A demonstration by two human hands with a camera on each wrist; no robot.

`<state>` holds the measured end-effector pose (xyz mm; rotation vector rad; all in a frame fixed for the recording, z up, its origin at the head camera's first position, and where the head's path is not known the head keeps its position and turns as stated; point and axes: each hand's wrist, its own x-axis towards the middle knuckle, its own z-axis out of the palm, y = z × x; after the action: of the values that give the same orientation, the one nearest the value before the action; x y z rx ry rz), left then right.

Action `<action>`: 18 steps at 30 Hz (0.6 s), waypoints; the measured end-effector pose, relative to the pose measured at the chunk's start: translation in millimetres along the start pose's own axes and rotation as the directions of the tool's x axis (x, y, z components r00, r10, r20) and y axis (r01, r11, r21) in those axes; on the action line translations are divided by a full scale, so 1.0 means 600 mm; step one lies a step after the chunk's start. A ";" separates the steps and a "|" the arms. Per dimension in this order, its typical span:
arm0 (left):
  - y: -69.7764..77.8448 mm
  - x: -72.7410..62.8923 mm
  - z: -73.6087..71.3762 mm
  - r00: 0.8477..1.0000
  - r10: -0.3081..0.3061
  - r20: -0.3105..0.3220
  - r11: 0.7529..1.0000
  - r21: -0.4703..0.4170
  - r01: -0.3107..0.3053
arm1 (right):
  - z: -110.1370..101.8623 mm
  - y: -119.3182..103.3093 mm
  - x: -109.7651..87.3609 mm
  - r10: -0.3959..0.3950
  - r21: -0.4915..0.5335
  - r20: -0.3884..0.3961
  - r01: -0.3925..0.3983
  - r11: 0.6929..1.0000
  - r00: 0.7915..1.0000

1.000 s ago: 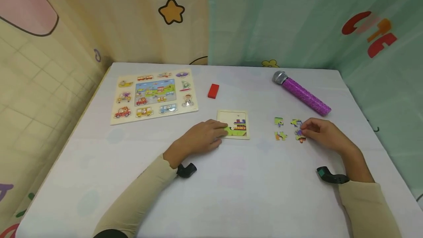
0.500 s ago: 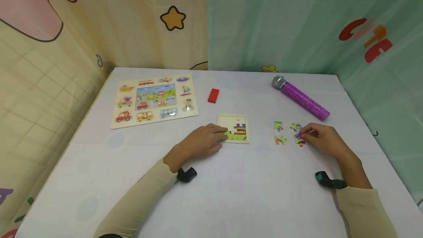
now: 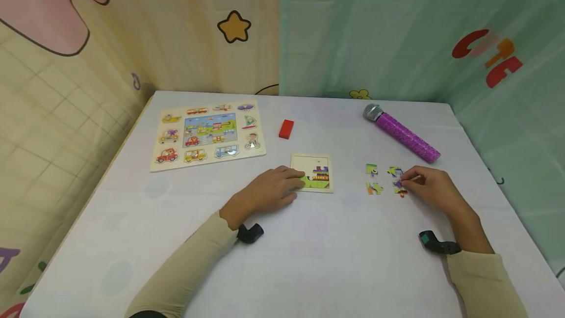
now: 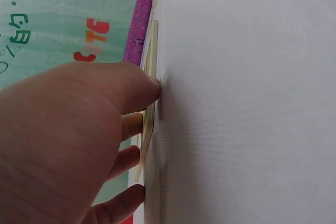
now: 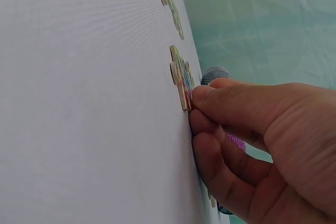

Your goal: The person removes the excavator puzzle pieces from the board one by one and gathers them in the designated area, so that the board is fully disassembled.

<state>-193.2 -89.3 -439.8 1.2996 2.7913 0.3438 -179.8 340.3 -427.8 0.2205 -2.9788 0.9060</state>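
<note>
Little change is recorded since a second ago. A puzzle piece [image 3: 400,192] on the table [image 3: 318,269] is pinched between thumb and finger by the right hand [image 3: 430,185]; the puzzle tray [image 3: 304,163] is touched by the left hand [image 3: 267,193], its fingers nearly straight. No progress is judged made: three other pieces [image 3: 371,169] (all loose nearby) remain outside. Only the view has been tilted slightly.

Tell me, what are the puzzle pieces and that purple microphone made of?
Puzzle pieces: probably wood, perhaps thick card; printed tops, plain brownish edges in the right wrist view.
Microphone: the silvery, textured head suggests metal, perhaps metallic plastic; the handle's sparkle suggests a glitter coating, its base material hidden.
</note>
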 end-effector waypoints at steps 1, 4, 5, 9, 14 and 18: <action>0.000 0.000 0.000 1.000 0.001 0.000 1.000 0.001 -0.001 | 0.000 0.000 0.001 0.007 -0.002 -0.003 -0.007 1.000 1.000; 0.000 0.000 0.001 1.000 -0.006 0.007 1.000 -0.001 0.006 | 0.000 0.000 0.003 0.018 0.006 -0.010 -0.018 1.000 1.000; 0.001 0.000 0.001 1.000 -0.007 0.009 1.000 -0.003 0.008 | -0.001 -0.002 0.003 0.013 0.001 -0.018 -0.013 1.000 1.000; 0.004 0.002 0.001 1.000 -0.001 0.019 1.000 -0.007 0.001 | -0.002 -0.034 0.007 -0.102 0.029 0.006 0.102 0.994 0.995; 0.005 0.005 0.001 1.000 -0.005 0.029 1.000 0.017 0.005 | 0.031 -0.121 0.034 -0.284 0.116 0.176 0.266 0.957 0.943; 0.003 0.006 0.002 0.999 -0.014 0.032 1.000 0.018 0.014 | 0.087 -0.182 0.070 -0.318 0.071 0.289 0.312 0.948 0.903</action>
<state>-193.7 -85.4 -440.2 1.2769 2.7820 0.2960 -204.6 216.3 -408.1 0.8877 -3.0543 0.9377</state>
